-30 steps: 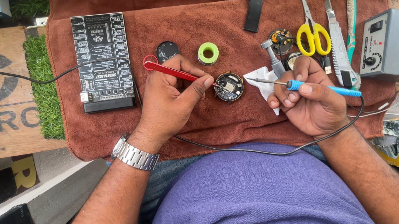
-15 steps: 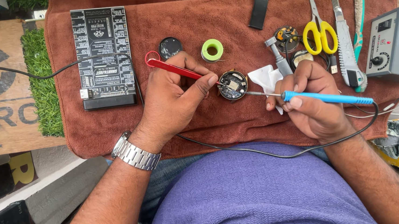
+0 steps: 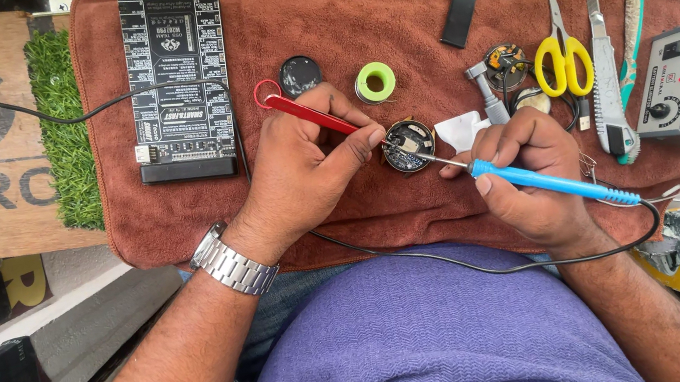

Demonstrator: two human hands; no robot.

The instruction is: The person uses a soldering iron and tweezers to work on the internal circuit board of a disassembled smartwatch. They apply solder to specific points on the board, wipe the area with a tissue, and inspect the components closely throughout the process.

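I see the round watch module [image 3: 408, 144] mid-towel [image 3: 384, 15], between both grips. My left hand [image 3: 298, 166] pinches red tweezers [image 3: 310, 114]; my right hand [image 3: 532, 171] holds the blue soldering iron [image 3: 553, 183], tip on the module, shaft slanting toward the desk's right edge. A green solder spool [image 3: 376, 81] lies just behind.

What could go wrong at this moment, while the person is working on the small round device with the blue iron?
1. The left hand grips the red tweezers with its thumb right beside the round device, where the soldering iron tip touches; a slip may burn the thumb.
2. The iron's black cable crosses the person's lap and could snag and pull the tip.
3. The brown towel under the device might scorch.
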